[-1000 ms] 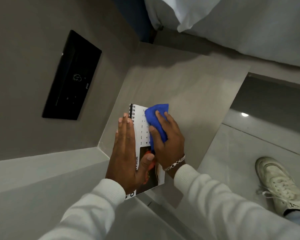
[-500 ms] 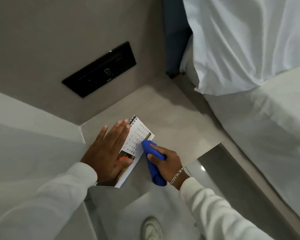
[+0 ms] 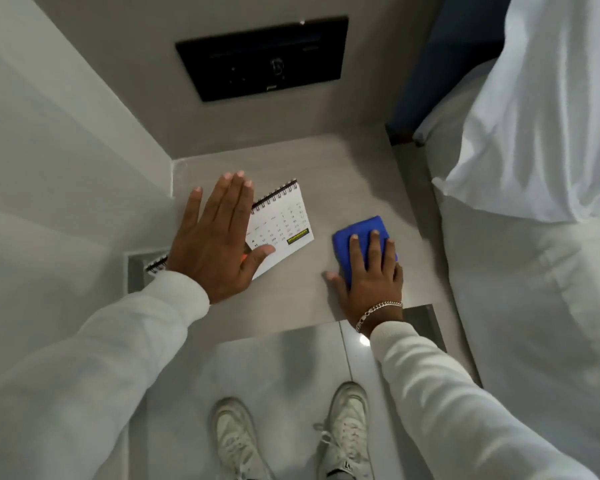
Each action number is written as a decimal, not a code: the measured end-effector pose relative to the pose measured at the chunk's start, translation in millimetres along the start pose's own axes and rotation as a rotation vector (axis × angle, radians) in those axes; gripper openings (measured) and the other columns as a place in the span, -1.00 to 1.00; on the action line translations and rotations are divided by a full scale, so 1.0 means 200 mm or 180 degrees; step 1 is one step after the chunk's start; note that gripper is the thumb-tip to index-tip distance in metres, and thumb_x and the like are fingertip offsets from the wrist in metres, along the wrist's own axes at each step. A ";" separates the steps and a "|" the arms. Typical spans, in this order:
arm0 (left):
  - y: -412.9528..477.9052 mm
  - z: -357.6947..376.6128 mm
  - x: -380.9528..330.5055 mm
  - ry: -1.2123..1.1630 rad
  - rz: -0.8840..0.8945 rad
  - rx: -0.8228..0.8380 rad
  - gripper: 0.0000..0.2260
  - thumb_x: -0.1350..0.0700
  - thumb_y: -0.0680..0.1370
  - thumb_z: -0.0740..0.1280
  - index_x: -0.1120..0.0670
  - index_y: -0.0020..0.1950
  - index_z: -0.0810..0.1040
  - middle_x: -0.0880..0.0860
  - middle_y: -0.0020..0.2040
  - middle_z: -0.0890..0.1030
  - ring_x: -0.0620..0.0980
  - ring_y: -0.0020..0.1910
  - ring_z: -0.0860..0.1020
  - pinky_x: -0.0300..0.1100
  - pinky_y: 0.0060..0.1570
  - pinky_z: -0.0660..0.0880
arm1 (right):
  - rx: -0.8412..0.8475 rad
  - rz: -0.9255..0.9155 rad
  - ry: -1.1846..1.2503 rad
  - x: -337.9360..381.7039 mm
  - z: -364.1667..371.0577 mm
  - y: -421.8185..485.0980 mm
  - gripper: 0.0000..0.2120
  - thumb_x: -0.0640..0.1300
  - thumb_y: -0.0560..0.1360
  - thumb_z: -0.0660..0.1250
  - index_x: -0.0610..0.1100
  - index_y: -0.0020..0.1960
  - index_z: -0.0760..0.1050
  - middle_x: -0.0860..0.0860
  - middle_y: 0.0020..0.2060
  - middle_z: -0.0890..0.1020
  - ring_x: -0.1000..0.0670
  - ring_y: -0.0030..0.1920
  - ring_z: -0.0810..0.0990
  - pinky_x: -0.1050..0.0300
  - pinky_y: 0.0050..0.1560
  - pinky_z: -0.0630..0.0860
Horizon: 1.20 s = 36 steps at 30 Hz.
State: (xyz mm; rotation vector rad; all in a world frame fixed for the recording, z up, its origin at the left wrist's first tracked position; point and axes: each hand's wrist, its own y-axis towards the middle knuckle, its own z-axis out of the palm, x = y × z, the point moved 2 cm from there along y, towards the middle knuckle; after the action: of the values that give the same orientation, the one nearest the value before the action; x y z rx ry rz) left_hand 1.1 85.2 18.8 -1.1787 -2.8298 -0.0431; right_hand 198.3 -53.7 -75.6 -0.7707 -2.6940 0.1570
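The left hand (image 3: 215,247) lies flat, fingers straight and spread, pressing the left part of a small white spiral-bound calendar (image 3: 284,223) with a black wire spine, date grid and a yellow-green logo, lying askew on the grey bedside shelf (image 3: 291,306). Just right of it, apart, a folded bright blue cloth (image 3: 357,230) rests on the shelf under the right hand (image 3: 374,271), whose straight fingers press it down
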 end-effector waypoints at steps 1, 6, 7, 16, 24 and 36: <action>0.00 0.01 0.00 0.0014 0.0010 -0.0004 -0.23 -0.27 0.55 0.04 0.24 0.57 0.07 0.23 0.59 0.15 0.20 0.58 0.13 0.23 0.51 0.06 | 0.0050 0.0004 -0.0113 0.00 0.04 -0.01 -0.24 0.35 0.48 0.10 -0.03 0.53 0.05 -0.17 0.55 0.08 -0.28 0.53 0.02 -0.30 0.41 0.14; 0.00 0.01 0.01 -0.0090 0.0078 0.0097 -0.25 -0.27 0.55 0.03 0.23 0.56 0.08 0.22 0.59 0.15 0.21 0.58 0.13 0.23 0.50 0.11 | 0.0374 0.0051 -0.0259 -0.01 0.09 0.00 -0.11 0.50 0.40 -0.06 0.02 0.54 -0.19 -0.12 0.57 -0.10 -0.23 0.55 -0.18 -0.37 0.46 -0.01; 0.00 0.00 0.01 -0.0208 0.0081 0.0164 -0.25 -0.26 0.55 0.03 0.23 0.56 0.09 0.22 0.59 0.16 0.21 0.58 0.14 0.22 0.49 0.14 | 0.0474 0.0059 -0.0264 -0.01 0.09 0.00 -0.10 0.51 0.39 -0.08 0.03 0.54 -0.21 -0.10 0.57 -0.12 -0.23 0.54 -0.20 -0.37 0.46 -0.03; -0.28 -0.18 0.14 -0.2227 -0.1673 -0.0502 -0.39 -0.07 0.60 0.16 0.18 0.57 0.12 0.18 0.59 0.19 0.12 0.58 0.15 -0.05 0.51 0.06 | 0.0651 0.0081 0.0292 0.14 -0.24 0.06 -0.28 0.29 0.49 0.15 -0.02 0.51 0.05 -0.10 0.56 0.04 -0.19 0.55 -0.04 -0.32 0.47 0.01; -0.50 -0.08 0.17 -0.4552 -0.5278 -0.0671 -0.28 -0.38 0.52 0.00 0.19 0.27 0.51 0.27 0.30 0.55 0.26 0.33 0.48 0.17 0.40 0.34 | 0.0423 0.0342 0.2979 0.59 -0.46 0.20 -0.50 -0.31 0.51 0.22 -0.12 0.44 0.29 -0.09 0.38 0.45 -0.10 0.37 0.42 -0.11 0.40 0.36; -0.28 -0.10 0.26 -0.5320 -0.4164 -0.0811 -0.49 -0.45 0.45 -0.02 -0.10 -0.27 0.49 -0.10 -0.18 0.55 0.01 0.02 0.50 -0.11 0.18 0.32 | 0.0230 0.0612 0.3653 0.56 -0.47 0.22 -0.46 -0.54 0.47 0.06 -0.24 0.40 0.34 -0.21 0.34 0.47 -0.20 0.32 0.46 -0.12 0.29 0.44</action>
State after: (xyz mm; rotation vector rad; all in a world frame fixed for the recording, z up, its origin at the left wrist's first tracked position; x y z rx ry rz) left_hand -74.0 81.6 42.2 1.8131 -4.1262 0.8560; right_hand 164.1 44.8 35.2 -0.7617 -1.5259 -0.1207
